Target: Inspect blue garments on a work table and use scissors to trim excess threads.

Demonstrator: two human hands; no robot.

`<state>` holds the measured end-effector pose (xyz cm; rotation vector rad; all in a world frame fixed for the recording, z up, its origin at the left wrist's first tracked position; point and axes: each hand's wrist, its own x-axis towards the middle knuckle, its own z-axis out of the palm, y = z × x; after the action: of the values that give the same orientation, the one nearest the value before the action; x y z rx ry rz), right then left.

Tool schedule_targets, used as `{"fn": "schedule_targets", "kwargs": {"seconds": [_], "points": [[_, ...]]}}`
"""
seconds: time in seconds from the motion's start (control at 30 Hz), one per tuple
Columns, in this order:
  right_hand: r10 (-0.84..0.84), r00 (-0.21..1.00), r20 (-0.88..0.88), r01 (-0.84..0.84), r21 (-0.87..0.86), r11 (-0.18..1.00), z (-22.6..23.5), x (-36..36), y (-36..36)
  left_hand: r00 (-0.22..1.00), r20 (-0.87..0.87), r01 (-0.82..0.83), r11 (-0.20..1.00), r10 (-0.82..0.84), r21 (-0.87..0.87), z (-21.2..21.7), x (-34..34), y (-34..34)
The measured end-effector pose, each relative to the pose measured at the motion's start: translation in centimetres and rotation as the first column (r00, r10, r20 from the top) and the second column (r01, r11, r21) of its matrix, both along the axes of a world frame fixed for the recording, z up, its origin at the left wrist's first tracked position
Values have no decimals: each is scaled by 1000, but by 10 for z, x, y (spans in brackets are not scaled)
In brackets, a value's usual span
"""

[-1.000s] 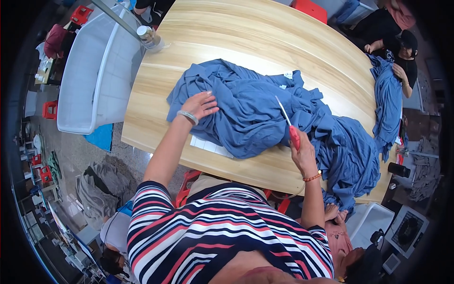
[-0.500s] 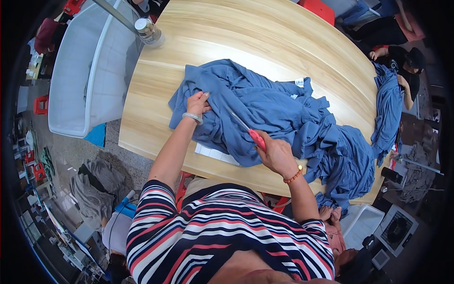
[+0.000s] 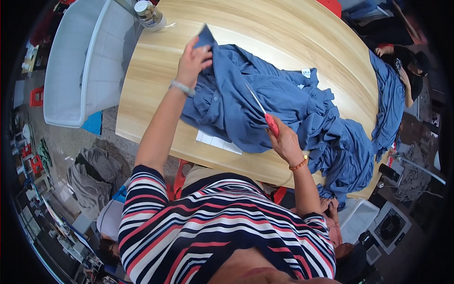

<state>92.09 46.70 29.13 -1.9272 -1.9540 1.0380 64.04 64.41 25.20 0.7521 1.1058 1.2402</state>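
A blue garment [image 3: 236, 90] lies crumpled across the wooden table in front of me, with a small button near its left part and a white label [image 3: 306, 72] at its far side. My left hand [image 3: 191, 61] is at the garment's left edge, fingers apart and slightly blurred. Beside those fingers a fabric corner [image 3: 205, 35] stands raised. My right hand [image 3: 284, 142] is closed round a red-handled tool [image 3: 271, 125] with a thin, pointed metal blade, which points up and left over the cloth. Whether it has one blade or two does not show.
More blue cloth [image 3: 347, 156] trails to the table's right edge. White paper [image 3: 219, 142] lies partly under the garment. A lidded jar [image 3: 149, 16] stands at the far left, beside a large white bin [image 3: 78, 66]. Another person [image 3: 409, 78] handles blue fabric [image 3: 388, 106] at the right.
My left hand has moved farther away from me, and a corner of the garment now stands up beside it. The right hand with the red-handled tool has shifted slightly right.
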Motion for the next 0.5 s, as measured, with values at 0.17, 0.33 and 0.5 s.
{"fn": "schedule_targets", "kwargs": {"seconds": [0.17, 0.33, 0.5], "points": [[1, 1000, -9, 0, 26, 1000, 3, 12, -23, 832, -328, 386, 892, -447, -236, -83, -24, -101], [171, 985, 5, -171, 15, 985, 15, 7, -29, 841, -390, 303, 923, -375, -235, -117, -18, -107], [337, 938, 84, -334, -49, 941, 33, -4, -30, 899, -363, 223, 970, -245, -101, -101, -4, -113]]}}
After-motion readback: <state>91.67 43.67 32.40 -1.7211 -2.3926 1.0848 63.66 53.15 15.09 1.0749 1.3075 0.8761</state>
